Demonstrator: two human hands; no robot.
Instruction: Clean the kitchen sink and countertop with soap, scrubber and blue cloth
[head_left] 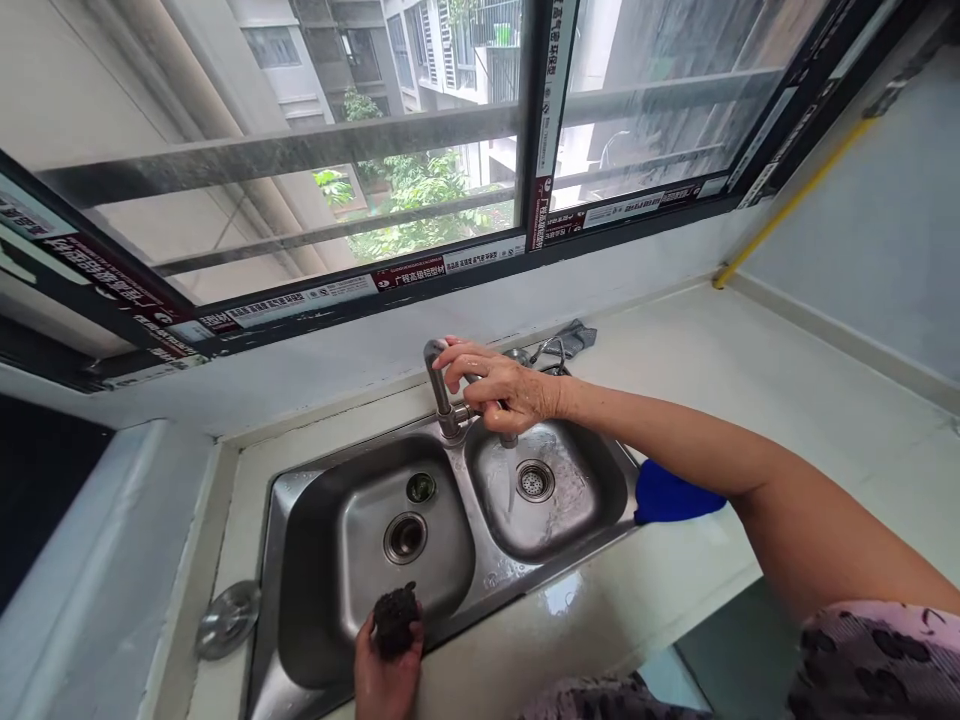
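Observation:
My left hand [387,675] is at the near rim of the left basin, its fingers closed around a dark, rough-textured clump [395,622] whose kind I cannot make out. Across the sink, my right hand [501,385] is wrapped over the spout of the metal faucet [441,390], palm down and wet. A stream of water [511,480] runs from the spout into the right basin [551,525], beside its strainer drain [535,481]. In the left basin [442,560] are an open drain hole [405,538] and a small round green-tinged overflow or strainer [421,488].
A clear glass-like lid [229,619] lies left of the sink. Blue cloth [675,492] sits at the right rim, under my forearm. A grey rag [576,338] is behind the faucet. The window [375,200] and wall border the counter [757,390].

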